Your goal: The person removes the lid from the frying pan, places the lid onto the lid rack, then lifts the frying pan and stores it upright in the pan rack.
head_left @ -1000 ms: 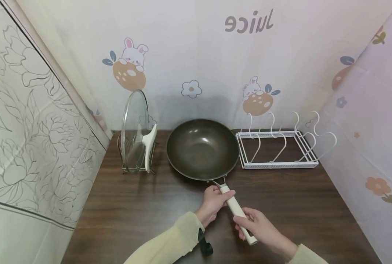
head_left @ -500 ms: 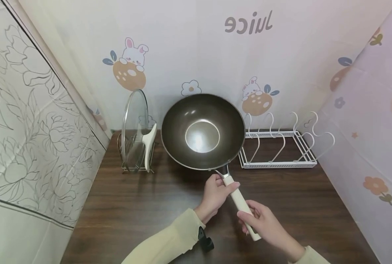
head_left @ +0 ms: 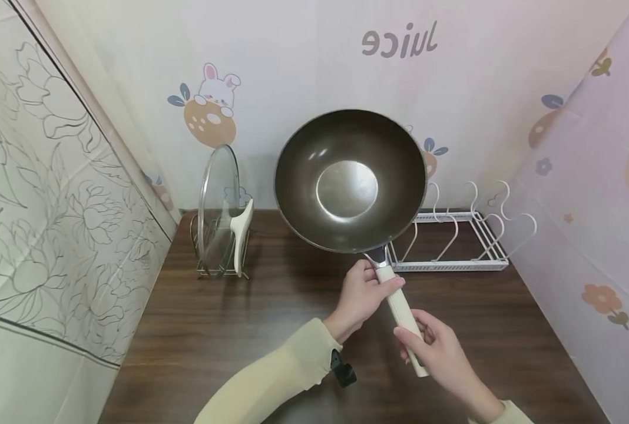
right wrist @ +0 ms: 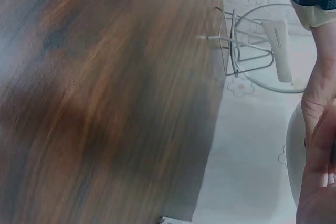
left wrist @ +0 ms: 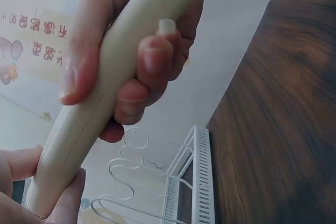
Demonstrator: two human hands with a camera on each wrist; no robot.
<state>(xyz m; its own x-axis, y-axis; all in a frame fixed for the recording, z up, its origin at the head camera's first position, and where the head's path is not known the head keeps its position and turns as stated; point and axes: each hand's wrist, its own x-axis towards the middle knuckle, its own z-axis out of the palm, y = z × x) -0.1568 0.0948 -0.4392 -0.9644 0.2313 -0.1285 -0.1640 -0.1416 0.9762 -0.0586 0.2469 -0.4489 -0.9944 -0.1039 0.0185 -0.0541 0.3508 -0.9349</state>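
A dark-coated wok (head_left: 348, 132) hangs above the table, tilted so that its inside faces me. My left hand (head_left: 364, 296) pinches its cream handle (head_left: 403, 312) close to the pan, thumb on top. Farther down, my right hand (head_left: 442, 353) grips the same handle near its end. In the left wrist view, the fingers of the right hand (left wrist: 142, 61) curl round the handle (left wrist: 79, 129), and the left hand (left wrist: 21, 182) shows at the lower left. A pale outer side of the wok (right wrist: 296, 153) shows beside the left hand (right wrist: 317, 114) in the right wrist view.
A glass lid (head_left: 216, 194) with a cream grip (head_left: 240, 235) stands upright in a wire rack (head_left: 221, 272) at the left. To the right sits a white rack (head_left: 447, 267) with several curved dividers, partly behind the wok. Patterned walls enclose the brown table (head_left: 229, 341).
Both hands have lifted the wok off the table, moving it up and slightly right. Its rim has tipped toward me. It now covers part of the white rack. The lid has stayed put.
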